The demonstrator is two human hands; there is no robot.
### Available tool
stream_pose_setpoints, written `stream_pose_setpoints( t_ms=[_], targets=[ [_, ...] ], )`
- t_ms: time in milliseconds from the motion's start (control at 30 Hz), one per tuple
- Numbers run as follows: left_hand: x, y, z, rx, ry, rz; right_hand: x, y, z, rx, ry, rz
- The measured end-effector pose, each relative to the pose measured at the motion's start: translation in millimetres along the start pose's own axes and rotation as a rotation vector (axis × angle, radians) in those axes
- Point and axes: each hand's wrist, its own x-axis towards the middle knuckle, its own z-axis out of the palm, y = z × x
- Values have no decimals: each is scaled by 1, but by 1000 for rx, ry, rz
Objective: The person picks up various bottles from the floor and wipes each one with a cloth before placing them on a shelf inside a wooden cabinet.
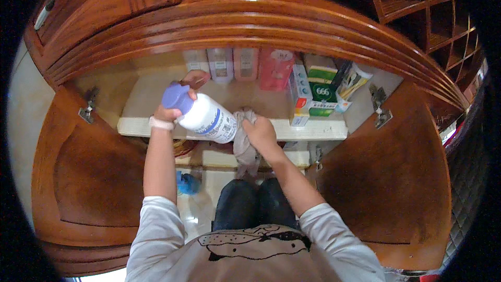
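Note:
A white bottle (207, 119) with a purple pump cap (179, 98) lies tilted in front of the cabinet shelf, its base pointing down to the right. My left hand (172, 109) grips it around the cap and shoulder. In my right hand (260, 131) is a crumpled greyish cloth (244, 137), pressed against the bottle's base, with its loose end hanging down. Printing covers the bottle's side. Behind my hands, the pale shelf (156, 86) sits inside the wooden cabinet.
Several bottles (221, 64) and a pink package (276, 69) line the shelf's back. Small boxes (301, 90) and a holder of cotton swabs (352, 84) stand at right. The left door (98, 172) and right door (383, 180) hang open. A blue object (189, 184) rests below.

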Motion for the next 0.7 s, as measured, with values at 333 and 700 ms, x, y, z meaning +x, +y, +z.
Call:
stream_pose_setpoints(
  t_ms=[333, 700],
  targets=[
    [7, -23, 86, 1083, 948, -28, -3, -12, -5, -269, 173, -207],
    [11, -10, 17, 1104, 979, 114, -8, -7, -15, -148, 108, -100]
  ],
)
